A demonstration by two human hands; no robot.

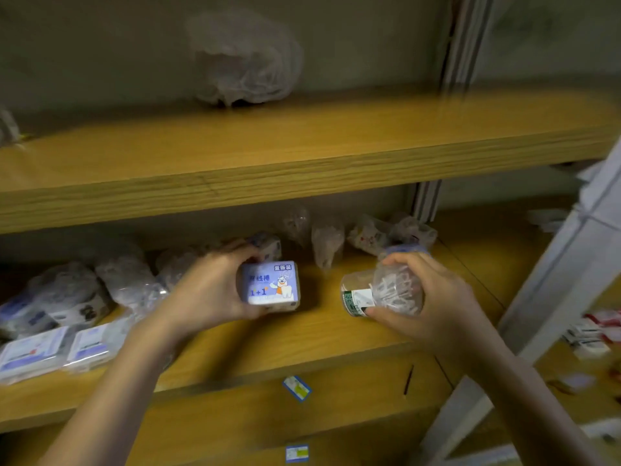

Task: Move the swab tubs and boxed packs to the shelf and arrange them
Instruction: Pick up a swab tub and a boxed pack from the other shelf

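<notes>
The fingers (242,252) of the left hand (208,290) are curled round a boxed pack (272,285), with the thumb beneath and the rest over its top. Those of the right hand (433,297) are wrapped round a clear swab tub (389,290), which is held on its side with the lid turned towards the box. Both things are held low over the middle shelf (319,334); whether either touches the board cannot be told. Were the tub released as it lies, it would likely roll towards the front edge. Its lid might also be pressed loose by the thumb. Small plastic bags (327,243) stand near behind and could be toppled if the box is pushed back. The left side is crowded by wrapped packs (127,280), so little room is left there.
</notes>
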